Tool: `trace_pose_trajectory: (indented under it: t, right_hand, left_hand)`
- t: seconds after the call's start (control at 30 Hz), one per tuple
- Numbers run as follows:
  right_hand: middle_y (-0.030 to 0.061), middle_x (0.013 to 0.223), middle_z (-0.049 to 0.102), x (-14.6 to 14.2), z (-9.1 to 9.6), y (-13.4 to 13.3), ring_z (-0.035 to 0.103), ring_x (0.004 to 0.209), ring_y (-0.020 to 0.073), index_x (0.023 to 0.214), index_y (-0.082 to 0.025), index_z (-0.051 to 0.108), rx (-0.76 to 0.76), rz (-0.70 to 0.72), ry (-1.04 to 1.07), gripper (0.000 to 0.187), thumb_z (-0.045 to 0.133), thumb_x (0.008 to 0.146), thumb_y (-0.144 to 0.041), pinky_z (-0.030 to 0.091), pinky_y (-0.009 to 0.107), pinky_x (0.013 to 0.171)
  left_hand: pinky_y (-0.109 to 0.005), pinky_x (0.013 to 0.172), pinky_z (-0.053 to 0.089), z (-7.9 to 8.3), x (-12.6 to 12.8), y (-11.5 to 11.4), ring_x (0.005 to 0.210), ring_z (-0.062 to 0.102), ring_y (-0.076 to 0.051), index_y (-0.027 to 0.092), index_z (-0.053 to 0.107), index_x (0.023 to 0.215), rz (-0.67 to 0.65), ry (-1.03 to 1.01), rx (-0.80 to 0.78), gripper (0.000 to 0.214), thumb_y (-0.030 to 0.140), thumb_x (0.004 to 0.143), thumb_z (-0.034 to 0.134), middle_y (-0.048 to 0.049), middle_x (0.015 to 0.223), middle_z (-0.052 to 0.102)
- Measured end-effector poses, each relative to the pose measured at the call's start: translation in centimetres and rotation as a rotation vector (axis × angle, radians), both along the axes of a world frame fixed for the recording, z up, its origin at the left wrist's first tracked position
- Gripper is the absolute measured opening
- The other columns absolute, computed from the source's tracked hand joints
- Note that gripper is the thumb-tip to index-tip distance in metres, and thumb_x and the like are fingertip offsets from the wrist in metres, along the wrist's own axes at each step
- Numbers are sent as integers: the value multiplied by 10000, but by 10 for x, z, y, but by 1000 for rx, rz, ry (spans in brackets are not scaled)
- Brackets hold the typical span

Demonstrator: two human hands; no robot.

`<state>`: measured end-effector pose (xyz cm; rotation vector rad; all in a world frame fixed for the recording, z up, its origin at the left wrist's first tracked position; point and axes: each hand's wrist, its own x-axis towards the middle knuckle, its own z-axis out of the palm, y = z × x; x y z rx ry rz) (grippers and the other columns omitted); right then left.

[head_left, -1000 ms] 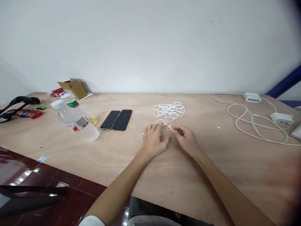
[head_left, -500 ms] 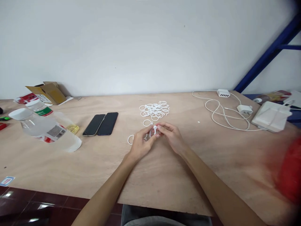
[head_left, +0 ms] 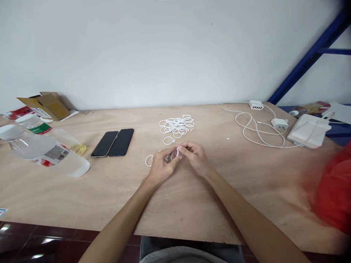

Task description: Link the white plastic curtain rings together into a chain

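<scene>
Between my two hands, just above the tabletop, is a white plastic ring (head_left: 173, 154). My left hand (head_left: 162, 163) is closed on its left side, thumb and fingers pinching it. The fingertips of my right hand (head_left: 195, 157) are pressed together on its upper edge, covering the small end there. Beyond my hands lies a heap of similar white rings (head_left: 177, 126). One loose ring (head_left: 169, 140) rests nearer, in front of the heap. Another white ring (head_left: 148, 160) lies left of my left hand, partly hidden by it.
Two phones (head_left: 112, 143) lie side by side to the left. Further left are plastic bottles (head_left: 52, 148) and an opened cardboard box (head_left: 51, 106). White cables and a charger (head_left: 279, 123) spread across the right, beside a white box (head_left: 308, 131). A red bag (head_left: 336, 190) sits at the right edge.
The round end of the held ring, visible before, is now covered by my right fingertips. Both hands stay together. The whole view has shifted slightly, moving everything a little left.
</scene>
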<state>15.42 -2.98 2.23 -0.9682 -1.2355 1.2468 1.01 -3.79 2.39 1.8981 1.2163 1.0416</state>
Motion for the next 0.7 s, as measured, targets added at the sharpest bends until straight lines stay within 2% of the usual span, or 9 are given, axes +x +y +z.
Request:
trace_pose_trajectory:
  t: [0.17, 0.3, 0.33, 0.4, 0.47, 0.57, 0.7]
  right_hand:
    - [11, 699, 674, 1, -5, 4, 606, 711, 161, 715, -191, 704, -29, 10, 29, 189, 691, 723, -380, 469, 297, 706]
    - [15, 751, 700, 2, -12, 5, 613, 724, 157, 729, -198, 722, -5, 92, -35, 147, 675, 729, -337, 466, 294, 714]
    - [18, 752, 703, 2, -14, 5, 611, 712, 156, 736, -197, 727, 24, 122, -88, 137, 671, 730, -322, 463, 290, 693]
    - [15, 707, 691, 0, -17, 2, 584, 644, 142, 742, -197, 737, 104, 185, -226, 105, 668, 720, -273, 441, 269, 612]
    - [0, 637, 657, -2, -20, 1, 535, 573, 121, 717, -200, 739, 177, 198, -343, 80, 668, 704, -233, 399, 246, 540]
    - [-5, 620, 643, -3, -24, 3, 530, 579, 121, 682, -201, 727, 215, 51, -380, 104, 639, 725, -235, 403, 244, 553]
    - [16, 702, 682, 0, -29, 12, 571, 638, 145, 719, -202, 717, 149, -249, -353, 127, 597, 746, -232, 450, 275, 642]
  left_hand:
    - [-307, 811, 498, 2, -6, 3, 902, 631, -196, 203, 690, 1062, -25, 45, 4, 284, 271, 795, 622, -24, 977, 709]
    - [-390, 1003, 419, 15, -24, 9, 1171, 531, -257, 229, 634, 1177, -60, 128, 51, 492, 361, 712, 730, -78, 1238, 622]
    - [-400, 1034, 391, 18, -29, 12, 1208, 509, -255, 234, 609, 1211, -51, 112, 65, 500, 384, 743, 700, -82, 1288, 591]
    - [-404, 1034, 383, 20, -37, 22, 1202, 514, -238, 231, 615, 1190, 50, 89, 114, 393, 406, 842, 570, -79, 1275, 599]
    - [-421, 1020, 378, 15, -39, 34, 1158, 532, -242, 224, 638, 1142, 120, 199, 137, 350, 404, 864, 525, -77, 1236, 621]
    - [-481, 980, 358, 1, -36, 54, 1089, 530, -296, 236, 676, 1063, 150, 467, 203, 301, 370, 807, 591, -86, 1154, 660]
    - [-461, 920, 363, -13, -27, 67, 986, 540, -290, 238, 703, 794, 79, 565, 270, 127, 291, 797, 587, -74, 950, 703]
